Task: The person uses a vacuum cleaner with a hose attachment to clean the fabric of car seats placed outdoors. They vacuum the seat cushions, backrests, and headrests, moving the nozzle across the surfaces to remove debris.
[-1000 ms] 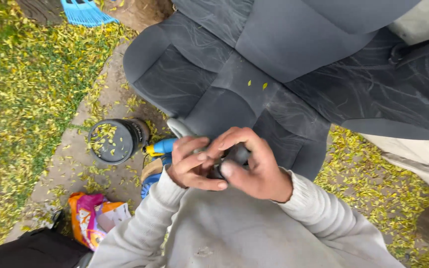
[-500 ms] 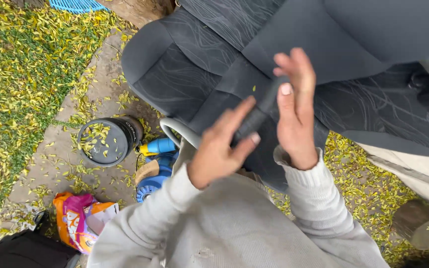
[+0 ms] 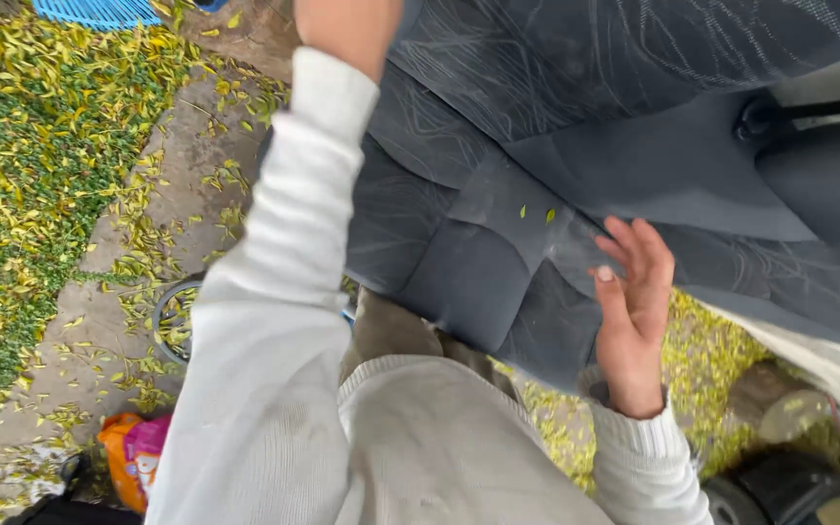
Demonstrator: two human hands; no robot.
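A dark grey car seat (image 3: 498, 262) with two small yellow leaves on its cushion fills the middle and upper right. My right hand (image 3: 634, 311) hovers just above the cushion's front right side, palm toward the seat, fingers spread and holding nothing. My left arm in a light grey sleeve reaches straight up. Of my left hand (image 3: 342, 24) only the wrist end shows at the top edge. Its fingers are out of frame, so whatever they hold is hidden.
Yellow leaves cover the grass and the paved strip (image 3: 70, 360) on the left. A dark round bucket (image 3: 172, 316) peeks from behind my sleeve. An orange and pink bag (image 3: 133, 452) lies at lower left, a blue slatted thing (image 3: 99, 10) at top left, and a dark object (image 3: 799, 491) at lower right.
My hands, together on a small dark object a second ago, have separated. The left arm has swung up out of the frame. The right hand has dropped empty beside the seat cushion.
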